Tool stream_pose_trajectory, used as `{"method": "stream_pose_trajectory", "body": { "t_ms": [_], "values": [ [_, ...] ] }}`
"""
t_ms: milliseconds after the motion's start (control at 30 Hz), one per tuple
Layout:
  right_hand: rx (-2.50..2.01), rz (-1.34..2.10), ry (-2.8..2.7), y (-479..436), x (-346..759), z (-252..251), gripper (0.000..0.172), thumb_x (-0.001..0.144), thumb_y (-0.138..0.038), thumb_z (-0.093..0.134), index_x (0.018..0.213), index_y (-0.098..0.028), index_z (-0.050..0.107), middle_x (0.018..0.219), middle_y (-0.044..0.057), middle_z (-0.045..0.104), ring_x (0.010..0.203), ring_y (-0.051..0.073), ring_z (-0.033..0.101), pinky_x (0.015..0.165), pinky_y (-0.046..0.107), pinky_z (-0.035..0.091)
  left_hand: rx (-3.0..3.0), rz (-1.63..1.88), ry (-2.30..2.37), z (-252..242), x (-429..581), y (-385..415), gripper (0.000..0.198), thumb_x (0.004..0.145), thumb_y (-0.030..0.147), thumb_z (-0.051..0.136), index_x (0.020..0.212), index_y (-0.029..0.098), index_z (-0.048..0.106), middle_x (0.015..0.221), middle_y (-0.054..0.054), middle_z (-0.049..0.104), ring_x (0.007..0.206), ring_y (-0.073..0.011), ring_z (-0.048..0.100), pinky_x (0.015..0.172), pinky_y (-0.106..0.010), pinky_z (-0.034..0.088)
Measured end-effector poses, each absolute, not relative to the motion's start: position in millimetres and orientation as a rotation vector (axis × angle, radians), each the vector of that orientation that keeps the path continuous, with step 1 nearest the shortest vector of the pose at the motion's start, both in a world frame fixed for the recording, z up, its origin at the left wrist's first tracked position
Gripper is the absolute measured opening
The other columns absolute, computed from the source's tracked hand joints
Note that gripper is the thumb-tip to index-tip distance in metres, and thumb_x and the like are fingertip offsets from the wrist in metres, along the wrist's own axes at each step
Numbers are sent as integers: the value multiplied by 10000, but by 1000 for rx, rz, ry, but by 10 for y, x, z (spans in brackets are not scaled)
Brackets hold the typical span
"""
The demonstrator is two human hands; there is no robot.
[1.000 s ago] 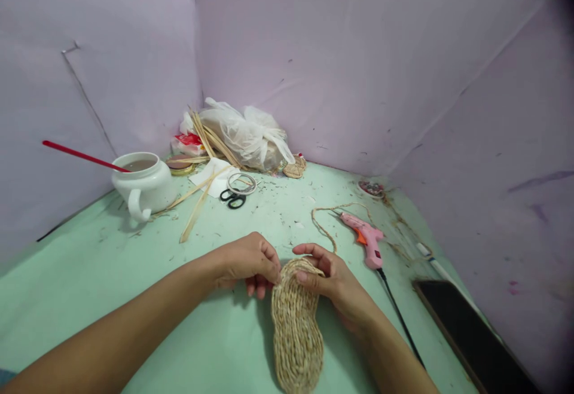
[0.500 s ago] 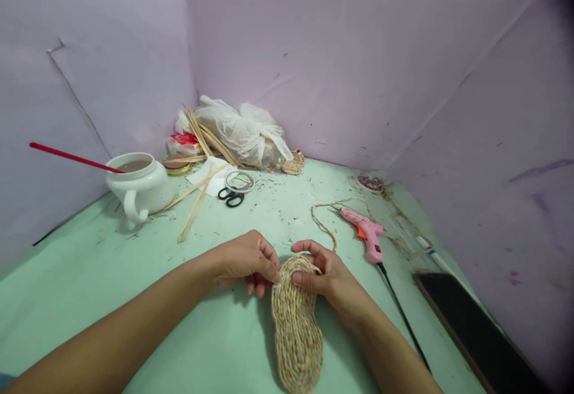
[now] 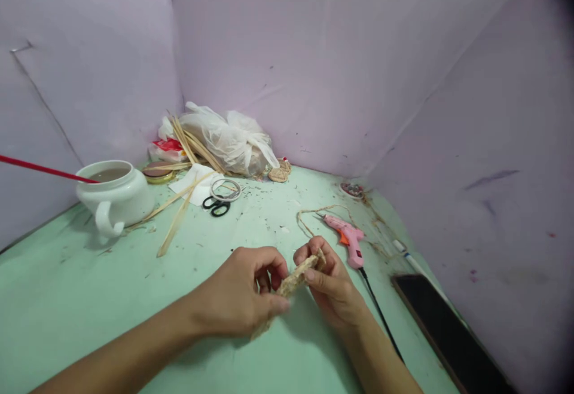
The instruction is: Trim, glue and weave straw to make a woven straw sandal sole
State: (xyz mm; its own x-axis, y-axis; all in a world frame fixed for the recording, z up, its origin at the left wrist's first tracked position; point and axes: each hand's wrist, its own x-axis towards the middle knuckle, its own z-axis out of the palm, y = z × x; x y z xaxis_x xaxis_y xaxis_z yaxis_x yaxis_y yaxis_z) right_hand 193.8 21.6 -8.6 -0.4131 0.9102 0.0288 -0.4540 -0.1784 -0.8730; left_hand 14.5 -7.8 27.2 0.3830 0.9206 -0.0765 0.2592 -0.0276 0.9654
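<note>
A sole-shaped piece of braided straw (image 3: 295,279) is held edge-on above the table, between both my hands. My left hand (image 3: 251,289) grips its near part, thumb in front and fingers curled behind, covering much of it. At the far end, my right hand (image 3: 329,280) pinches it between thumb and fingers. From behind my right hand a thin braided cord (image 3: 307,211) runs out over the table toward a pink glue gun (image 3: 347,235), which lies on its side with an orange trigger.
On the left stands a white pot (image 3: 114,197) with a red stick (image 3: 45,170) in it. Black scissors (image 3: 216,205), a tape roll (image 3: 226,189), straw strips (image 3: 182,217) and a plastic bag (image 3: 228,140) lie farther back. A dark phone-like slab (image 3: 448,334) lies at right.
The straw piece has turned from lying face-up to edge-on. My left hand has shifted from its rim to grip its body. The view has swung slightly right.
</note>
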Motion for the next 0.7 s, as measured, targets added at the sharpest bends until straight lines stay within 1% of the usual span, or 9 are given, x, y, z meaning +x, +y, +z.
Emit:
{"method": "stream_pose_trajectory", "body": {
  "t_ms": [67,167,300,467,633,700],
  "values": [
    [-609,1730,-1036,217,1912,-109,323,576,-177,769,717,-221,481,691,-43,588,597,98,498,573,204,385,1828,887,1154,266,152,-121,56,663,125,575,695,171,572,615,32,533,568,-85,473,534,-191,380],
    [-572,1707,-1018,222,1903,-134,323,527,-133,777,653,-214,491,672,-37,600,617,113,509,580,214,385,2173,1039,1103,217,130,-145,112,711,91,498,727,167,580,667,-13,554,591,-107,481,559,-219,380],
    [-591,1703,-1012,238,1934,-142,315,478,-87,776,605,-205,513,675,-30,628,596,113,514,561,216,372,2462,1101,1058,167,112,-153,148,729,75,470,775,154,585,697,-56,564,610,-135,499,561,-244,378],
    [-586,1711,-999,248,1930,-140,300,464,-52,759,596,-193,528,671,-28,653,552,99,519,545,209,367,2614,1126,1053,156,125,-160,164,727,61,464,796,141,589,711,-79,582,620,-152,523,545,-250,386],
    [-587,1719,-989,263,1912,-162,298,445,-34,739,582,-189,525,661,-26,657,545,103,525,532,210,374,2660,1344,952,137,129,-138,184,708,29,482,809,136,593,687,-70,580,567,-144,509,493,-242,377],
    [-585,1720,-986,269,1909,-181,297,440,-32,735,578,-189,524,658,-26,658,544,104,526,527,209,375,2663,1347,956,125,126,-133,182,704,24,488,804,135,592,683,-71,580,567,-147,509,492,-246,380]
  ]
}}
